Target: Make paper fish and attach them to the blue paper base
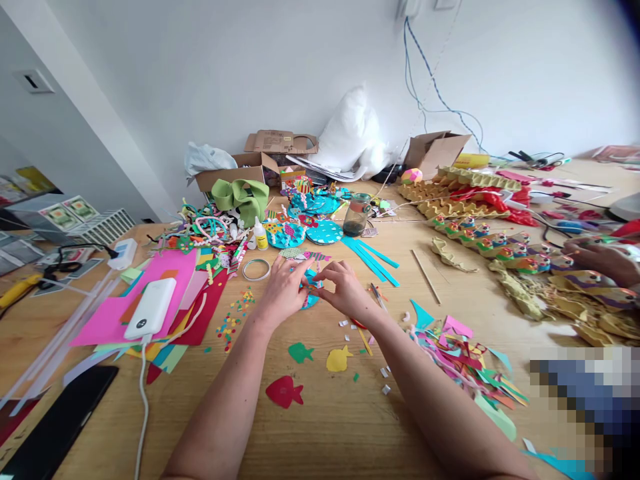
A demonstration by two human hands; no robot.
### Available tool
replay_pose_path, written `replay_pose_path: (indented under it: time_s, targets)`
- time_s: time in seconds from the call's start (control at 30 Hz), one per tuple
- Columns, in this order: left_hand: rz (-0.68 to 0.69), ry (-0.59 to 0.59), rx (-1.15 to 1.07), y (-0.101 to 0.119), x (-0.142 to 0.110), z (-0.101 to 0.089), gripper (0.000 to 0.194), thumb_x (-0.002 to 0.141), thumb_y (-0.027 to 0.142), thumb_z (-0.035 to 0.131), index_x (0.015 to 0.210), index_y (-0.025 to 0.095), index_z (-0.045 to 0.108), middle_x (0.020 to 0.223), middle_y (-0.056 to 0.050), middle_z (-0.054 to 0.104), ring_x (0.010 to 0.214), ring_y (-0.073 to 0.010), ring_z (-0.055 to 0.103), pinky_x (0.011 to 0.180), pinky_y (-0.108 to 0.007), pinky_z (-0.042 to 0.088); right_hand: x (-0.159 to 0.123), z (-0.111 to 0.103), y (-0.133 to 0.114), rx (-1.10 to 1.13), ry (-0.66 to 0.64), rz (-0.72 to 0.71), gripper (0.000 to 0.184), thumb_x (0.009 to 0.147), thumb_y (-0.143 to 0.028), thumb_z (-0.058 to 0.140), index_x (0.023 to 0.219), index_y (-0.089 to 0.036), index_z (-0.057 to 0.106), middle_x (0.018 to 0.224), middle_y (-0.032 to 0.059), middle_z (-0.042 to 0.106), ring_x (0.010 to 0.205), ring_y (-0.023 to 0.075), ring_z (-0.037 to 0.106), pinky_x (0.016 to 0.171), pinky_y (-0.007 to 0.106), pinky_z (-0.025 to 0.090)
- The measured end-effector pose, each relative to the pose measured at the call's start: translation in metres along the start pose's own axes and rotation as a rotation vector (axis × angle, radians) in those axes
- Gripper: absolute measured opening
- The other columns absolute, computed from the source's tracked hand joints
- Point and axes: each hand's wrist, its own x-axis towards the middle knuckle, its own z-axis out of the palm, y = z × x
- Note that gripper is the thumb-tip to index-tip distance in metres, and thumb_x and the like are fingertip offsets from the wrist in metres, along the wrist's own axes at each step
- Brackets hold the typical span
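Note:
My left hand point(283, 292) and my right hand point(346, 288) meet at the middle of the table, thumbs and forefingers pinched together. Whatever small piece they grip is hidden by the fingers. Right beneath the fingertips is a round blue paper craft piece point(311, 301), partly covered by the hands. Just behind my left hand lies a patterned paper fish point(319, 257) with pink stripes. Closer to me, flat on the wood, are a green paper fish point(301, 353), a yellow paper fish point(339, 359) and a red paper fish point(284, 391).
A glue bottle point(261, 235), a tape roll point(256, 269) and a glass jar point(357, 215) stand behind my hands. Left lies a white power bank point(151, 309) on coloured paper. Paper scraps point(465, 353) lie right. Another person's hand point(603, 259) is by the egg-carton crafts point(537, 259).

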Motion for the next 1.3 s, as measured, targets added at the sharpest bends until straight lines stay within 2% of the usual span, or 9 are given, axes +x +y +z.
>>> replay_pose_path:
  time_s: [0.1, 0.33, 0.67, 1.0, 1.3]
  targets:
    - [-0.004, 0.005, -0.021, -0.001, 0.000, 0.000, 0.062, 0.074, 0.007, 0.060, 0.134, 0.019, 0.047, 0.093, -0.004, 0.068, 0.109, -0.0230, 0.054, 0.111, -0.048, 0.025, -0.001, 0.008, 0.000, 0.033, -0.023, 0.035, 0.022, 0.074, -0.029, 0.075, 0.095, -0.022, 0.071, 0.093, 0.0072, 0.062, 0.095, 0.0237, 0.051, 0.083, 0.037, 0.039]
    - [-0.010, 0.028, -0.067, -0.004, 0.000, 0.002, 0.066, 0.072, 0.003, 0.059, 0.135, 0.020, 0.046, 0.083, 0.000, 0.068, 0.102, -0.0220, 0.056, 0.109, -0.046, 0.027, -0.002, 0.025, 0.001, 0.166, -0.053, 0.131, 0.013, 0.072, -0.022, 0.075, 0.083, -0.018, 0.070, 0.089, 0.0060, 0.064, 0.090, 0.0214, 0.053, 0.083, 0.036, 0.040]
    - [-0.010, 0.020, -0.078, -0.006, 0.000, 0.004, 0.064, 0.073, 0.004, 0.059, 0.134, 0.020, 0.046, 0.083, -0.001, 0.069, 0.106, -0.0234, 0.056, 0.109, -0.047, 0.028, -0.001, 0.031, 0.005, 0.274, -0.042, 0.208, 0.014, 0.074, -0.031, 0.072, 0.076, -0.018, 0.069, 0.084, 0.0048, 0.064, 0.084, 0.0194, 0.056, 0.079, 0.033, 0.039]
    - [-0.029, 0.023, -0.101, -0.009, 0.001, 0.006, 0.064, 0.073, 0.006, 0.060, 0.133, 0.021, 0.047, 0.083, -0.001, 0.069, 0.100, -0.0240, 0.057, 0.101, -0.044, 0.035, -0.001, 0.037, 0.011, 0.361, -0.039, 0.218, 0.017, 0.073, -0.034, 0.072, 0.074, -0.018, 0.070, 0.079, 0.0025, 0.064, 0.075, 0.0160, 0.056, 0.074, 0.030, 0.040]
    - [-0.045, 0.029, -0.121, -0.010, 0.000, 0.006, 0.063, 0.072, 0.006, 0.063, 0.132, 0.021, 0.049, 0.085, -0.001, 0.069, 0.099, -0.0237, 0.057, 0.100, -0.044, 0.037, -0.001, 0.038, 0.012, 0.398, -0.019, 0.228, 0.018, 0.071, -0.037, 0.073, 0.073, -0.019, 0.070, 0.075, 0.0010, 0.064, 0.074, 0.0161, 0.056, 0.072, 0.029, 0.041]
